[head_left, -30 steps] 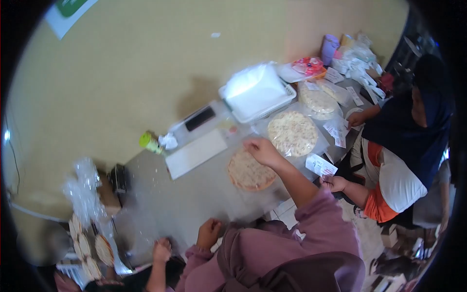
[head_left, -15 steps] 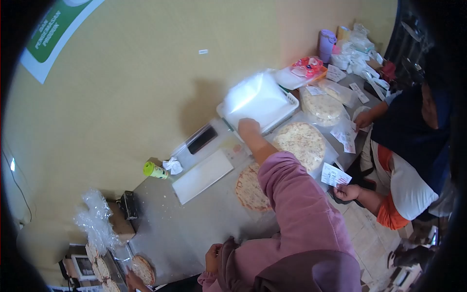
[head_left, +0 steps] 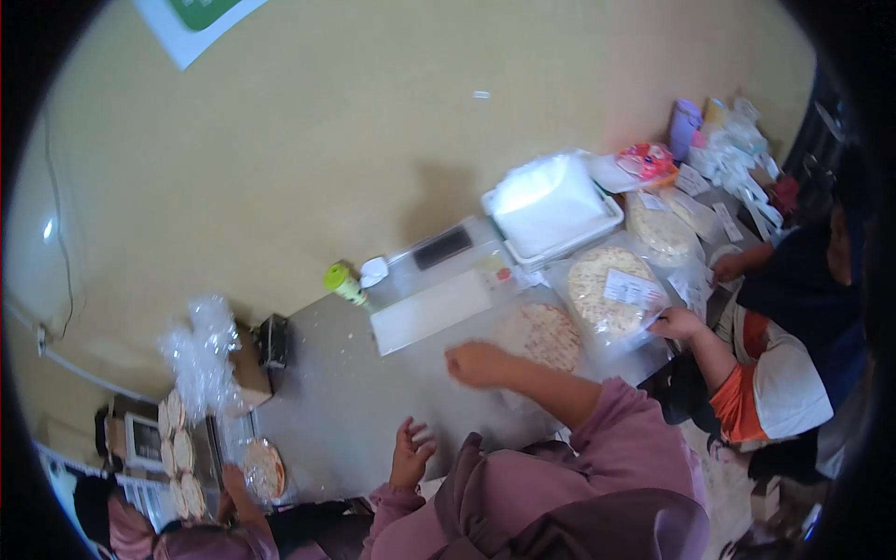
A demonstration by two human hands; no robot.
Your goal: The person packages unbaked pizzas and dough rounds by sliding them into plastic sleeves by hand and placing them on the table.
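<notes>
My left hand (head_left: 411,455) is raised over the near edge of the metal table (head_left: 345,411), its fingers apart and holding nothing I can see. My right hand (head_left: 478,364) hovers above the table middle with its fingers curled in. Anything inside it is hidden. Just beyond my right forearm lies a flat round pizza (head_left: 546,338), partly covered by the arm. A white rectangular board (head_left: 431,313) lies past my right hand. Farther right, a white basket (head_left: 611,221) bears a stack of clear plastic bags (head_left: 551,205).
To the right, a co-worker's hand (head_left: 679,324) holds a printed label (head_left: 635,287) over a bagged pizza (head_left: 602,313). At left, another person's hand (head_left: 233,481) is near a pizza (head_left: 264,469). A phone (head_left: 442,247) and green cup (head_left: 343,283) sit along the wall.
My right hand has come back from the plastic bags to the table middle. My left hand has opened. The co-worker's label has moved onto the bagged pizza. The view has shifted.
</notes>
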